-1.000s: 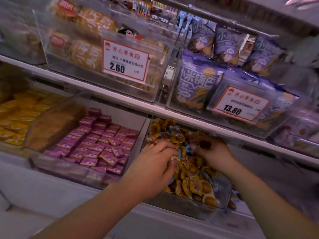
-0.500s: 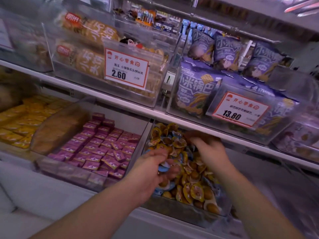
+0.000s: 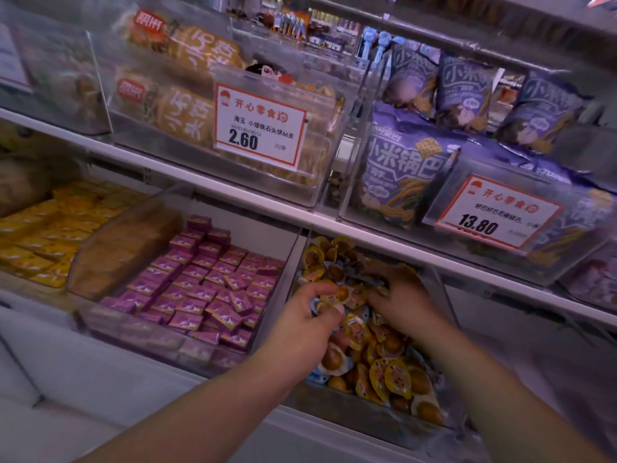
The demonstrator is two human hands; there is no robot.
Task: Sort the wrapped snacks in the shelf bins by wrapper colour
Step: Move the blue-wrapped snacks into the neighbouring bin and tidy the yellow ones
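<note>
We reach both hands into the clear bin (image 3: 354, 417) of yellow snacks (image 3: 397, 379) on the lower shelf: our left hand (image 3: 305, 324) pinches one yellow snack (image 3: 334, 297), our right hand (image 3: 399, 297) curls into the pile further back, its grip unclear. Purple snacks (image 3: 207, 289) fill the bin to the left.

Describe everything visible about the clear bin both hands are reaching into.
The clear bin looks like transparent plastic, sits tilted forward on the lower shelf, right of the purple-packet bin. It is heaped with small round snack packs, mostly yellow-wrapped, some blue-edged. The left hand pinches packs near the middle; the right hand digs further back.
</note>
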